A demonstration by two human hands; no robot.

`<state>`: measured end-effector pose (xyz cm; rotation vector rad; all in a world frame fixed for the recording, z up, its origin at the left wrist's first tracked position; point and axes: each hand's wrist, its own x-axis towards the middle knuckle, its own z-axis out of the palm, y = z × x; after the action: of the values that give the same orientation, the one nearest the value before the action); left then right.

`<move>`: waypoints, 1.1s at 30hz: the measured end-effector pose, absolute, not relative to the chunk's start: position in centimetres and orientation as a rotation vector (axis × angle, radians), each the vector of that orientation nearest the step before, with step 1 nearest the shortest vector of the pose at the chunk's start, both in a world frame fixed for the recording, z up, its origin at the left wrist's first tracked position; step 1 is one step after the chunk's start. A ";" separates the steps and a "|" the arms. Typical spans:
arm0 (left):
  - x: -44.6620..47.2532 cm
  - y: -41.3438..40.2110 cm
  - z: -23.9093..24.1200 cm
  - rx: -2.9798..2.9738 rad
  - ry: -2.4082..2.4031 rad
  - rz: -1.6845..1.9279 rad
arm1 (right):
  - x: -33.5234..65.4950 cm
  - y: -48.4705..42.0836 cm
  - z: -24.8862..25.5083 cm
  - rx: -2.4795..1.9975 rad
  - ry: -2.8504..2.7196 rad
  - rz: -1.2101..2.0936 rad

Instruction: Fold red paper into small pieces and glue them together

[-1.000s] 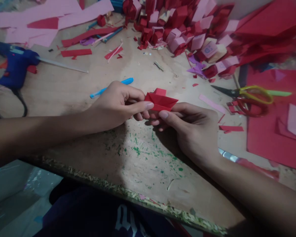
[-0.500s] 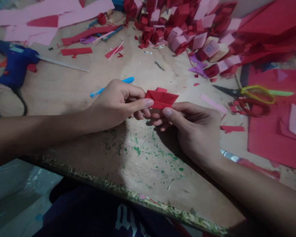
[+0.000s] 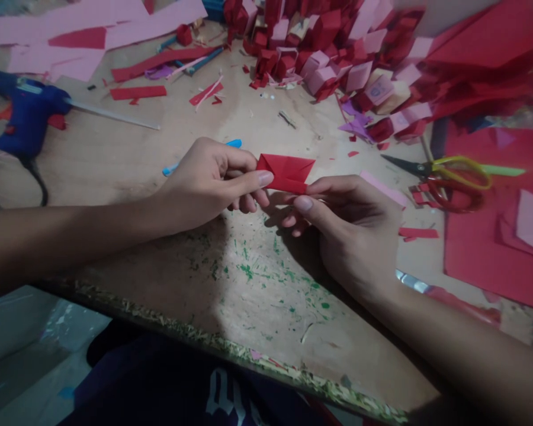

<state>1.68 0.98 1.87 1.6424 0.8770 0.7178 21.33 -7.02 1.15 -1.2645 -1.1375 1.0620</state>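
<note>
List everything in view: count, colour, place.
folded paper piece: one, red, between both hands.
pen: one, blue, behind left hand.
glue gun: one, blue, far left.
scissors: one pair, yellow handles, right.
folded paper boxes: many, red and pink, top centre.
pink paper sheets: several, pink, top left.
red paper sheets: several, red, right.
table: one, wood, underneath.
left hand: one, grip on paper's left end.
right hand: one, grip on paper's right end.

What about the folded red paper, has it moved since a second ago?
Yes. The folded red paper shifted slightly away from the person, against the unmoved scissors.
</note>
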 end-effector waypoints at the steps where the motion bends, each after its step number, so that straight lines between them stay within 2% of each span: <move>1: 1.7 0.9 1.9 1.643 0.880 0.711 | 21.4 -7.0 1.1 -1.263 -1.138 1.072; 22: 1.7 0.6 1.9 1.682 0.889 0.705 | 21.4 -6.7 1.5 -1.283 -1.081 1.148; 33: 2.0 0.6 1.8 1.770 0.823 0.634 | 20.9 -7.3 2.6 -1.385 -1.233 1.168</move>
<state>1.95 0.64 1.79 1.7700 0.8225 0.6341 20.91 -7.33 2.57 -1.3853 -1.2326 1.1677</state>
